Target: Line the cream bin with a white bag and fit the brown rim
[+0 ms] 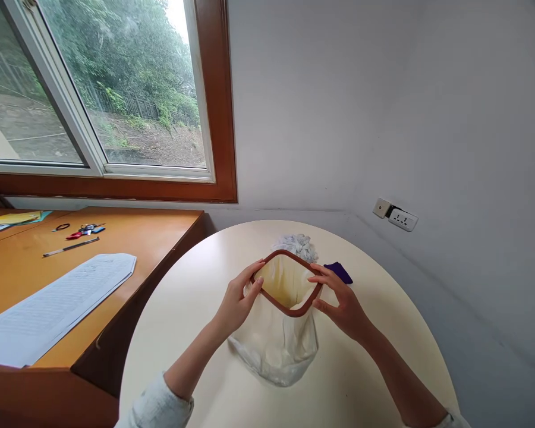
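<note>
A small cream waste bin point(283, 286) stands on the round cream table, its mouth tilted toward me. Its rounded-square brown rim point(294, 312) is gripped from both sides. My left hand point(237, 302) is closed on the rim's left corner, thumb on the near side and fingers behind. On the right corner, my right hand point(342, 306) pinches the rim between thumb and fingers. A translucent plastic bag point(279, 362) hangs around the outside of the bin and spreads onto the table. The bin's lower body is hard to make out through it.
Behind the bin lie a crumpled whitish bag point(301, 244) and a dark purple folded piece point(339, 273). On the wooden desk point(169, 229) at left are papers point(66, 303), a pen point(71, 246) and keys point(89, 229). A wall socket point(402, 219) is at right.
</note>
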`<state>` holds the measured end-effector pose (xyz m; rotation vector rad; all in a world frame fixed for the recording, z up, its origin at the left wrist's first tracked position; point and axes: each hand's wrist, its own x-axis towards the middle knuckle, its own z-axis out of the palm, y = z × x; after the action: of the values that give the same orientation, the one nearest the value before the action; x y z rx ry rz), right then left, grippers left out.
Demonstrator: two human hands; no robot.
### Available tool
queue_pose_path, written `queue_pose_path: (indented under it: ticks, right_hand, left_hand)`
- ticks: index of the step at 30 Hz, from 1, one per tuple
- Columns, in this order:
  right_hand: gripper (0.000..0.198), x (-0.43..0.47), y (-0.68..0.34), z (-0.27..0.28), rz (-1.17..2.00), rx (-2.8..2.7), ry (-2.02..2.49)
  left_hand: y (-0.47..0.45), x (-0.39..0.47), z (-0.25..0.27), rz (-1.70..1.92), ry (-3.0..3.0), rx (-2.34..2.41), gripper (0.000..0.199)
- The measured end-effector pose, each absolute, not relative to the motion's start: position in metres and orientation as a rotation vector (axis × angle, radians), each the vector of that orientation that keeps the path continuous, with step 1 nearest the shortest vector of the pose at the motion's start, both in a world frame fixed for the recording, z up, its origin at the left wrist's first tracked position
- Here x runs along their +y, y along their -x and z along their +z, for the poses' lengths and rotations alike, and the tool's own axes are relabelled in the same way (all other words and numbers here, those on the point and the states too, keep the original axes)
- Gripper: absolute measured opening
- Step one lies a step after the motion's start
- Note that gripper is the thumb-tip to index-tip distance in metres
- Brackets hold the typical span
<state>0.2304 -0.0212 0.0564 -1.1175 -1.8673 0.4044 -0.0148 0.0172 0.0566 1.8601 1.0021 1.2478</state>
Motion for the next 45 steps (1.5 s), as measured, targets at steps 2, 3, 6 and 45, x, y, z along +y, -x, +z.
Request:
queue_pose_path:
  ticks: [2, 3, 6, 45]
  right_hand:
    - [0.031, -0.02, -0.231, 0.055, 0.403, -1.856, 1.11]
    - [0.031, -0.02, -0.231, 0.055, 0.406, -1.852, 1.108]
    - [0.032, -0.018, -0.231, 0.054, 0.418, -1.84, 1.103]
    - [0.045, 0.025, -0.212, 0.099, 0.544, -2.06, 1.426]
  left_hand:
    - [0.015, 0.018, 0.056, 1.251, -1.852, 1.0, 0.035]
    - [0.015, 0.019, 0.056, 1.248, -1.852, 0.998, 0.035]
    - [0.014, 0.02, 0.057, 1.24, -1.863, 1.001, 0.035]
    - [0.014, 0.01, 0.069, 1.12, -2.18, 1.043, 0.034]
